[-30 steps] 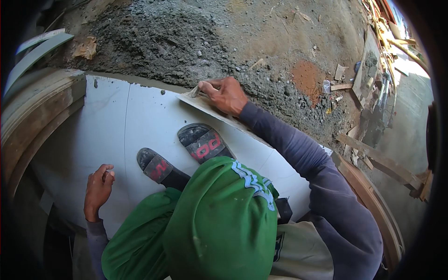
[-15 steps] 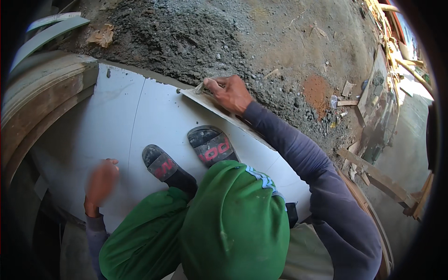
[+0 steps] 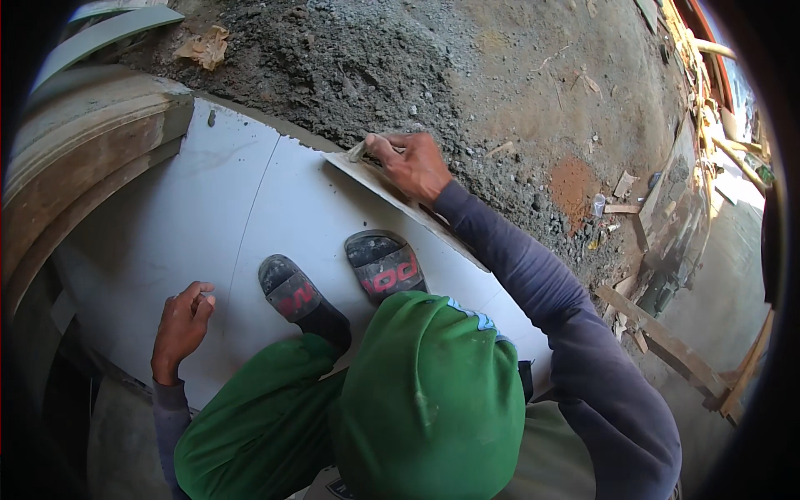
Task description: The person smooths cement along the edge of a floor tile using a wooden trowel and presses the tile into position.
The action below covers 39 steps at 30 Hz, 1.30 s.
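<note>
My right hand (image 3: 414, 169) is closed around the handle of a long, flat plastering trowel (image 3: 367, 177). Its mortar-smeared blade lies slantwise along the far edge of the white tiled floor (image 3: 192, 225), beside the grey mortar bed. The hand and sleeve hide part of the handle and blade. At the left, my left hand (image 3: 182, 327) hovers over the tile, empty, with its fingers loosely bent and apart. Between the hands, my feet in black slide sandals (image 3: 385, 265) rest on the tile. A few mortar crumbs dot the tile's far edge.
Loose grey mortar (image 3: 333, 83) borders the tile on the far side. A curved wooden moulding (image 3: 100, 150) stands at the left. Crumpled brown paper (image 3: 204, 47) lies at the far left. Wooden boards (image 3: 667, 346) and scraps are at the right, by a reddish powder patch (image 3: 573, 190).
My left hand, blurred before, is now sharp and slightly lower, with its fingers bent. My right hand and the trowel stay nearly in place, while the view has shifted slightly.
</note>
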Tool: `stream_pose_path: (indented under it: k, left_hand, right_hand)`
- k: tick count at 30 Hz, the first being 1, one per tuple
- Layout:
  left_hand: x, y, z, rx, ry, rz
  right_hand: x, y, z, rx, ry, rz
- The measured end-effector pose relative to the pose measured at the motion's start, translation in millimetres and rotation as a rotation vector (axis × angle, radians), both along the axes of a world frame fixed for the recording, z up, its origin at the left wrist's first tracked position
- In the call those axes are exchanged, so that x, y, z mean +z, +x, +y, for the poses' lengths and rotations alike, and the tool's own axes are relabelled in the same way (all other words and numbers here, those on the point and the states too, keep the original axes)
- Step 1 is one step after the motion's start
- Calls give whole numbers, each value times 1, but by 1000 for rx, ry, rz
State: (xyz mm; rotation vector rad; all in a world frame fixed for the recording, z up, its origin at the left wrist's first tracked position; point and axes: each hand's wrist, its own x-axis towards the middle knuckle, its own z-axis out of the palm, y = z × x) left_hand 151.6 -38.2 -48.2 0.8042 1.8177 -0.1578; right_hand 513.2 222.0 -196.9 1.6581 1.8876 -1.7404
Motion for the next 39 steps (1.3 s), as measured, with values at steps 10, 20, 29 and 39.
stream_pose_path:
  k: [10,20,29,39]
  left_hand:
    - [-2,7,-13,69,-28,-60]
    - [0,1,-17,108,-82,-36]
    - [-5,-12,0,91,-72,-9]
    - [-13,-13,-5,106,-41,-40]
  right_hand:
    - [18,34,-8,-2,-46,-85]
    - [-8,73,-24,-34,76,-41]
    - [-27,-50,4,-39,115,58]
    - [-20,-89,16,-78,126,187]
